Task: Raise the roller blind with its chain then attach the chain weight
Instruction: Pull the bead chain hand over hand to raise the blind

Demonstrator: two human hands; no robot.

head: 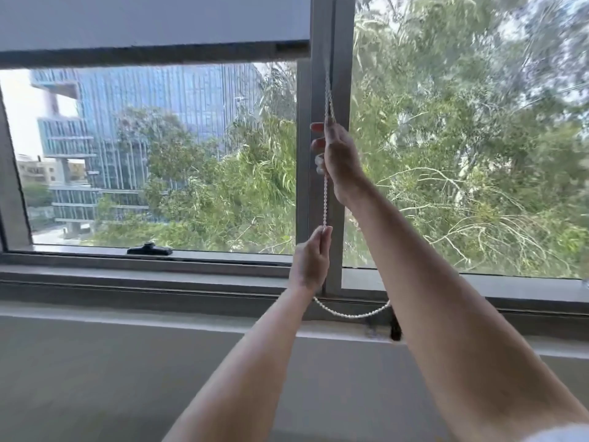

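Observation:
A grey roller blind hangs over the top of the left window pane, its bottom bar level with the upper part of the glass. A white bead chain runs down the grey window post. My right hand is closed on the chain high up. My left hand pinches the same chain lower down. Below my left hand the chain sags in a loop across the sill. A small dark piece sits at the loop's right end, partly hidden by my right forearm.
The grey window post splits two panes. A black window latch lies on the lower frame at left. A wide grey sill runs under the window. Trees and a glass building show outside.

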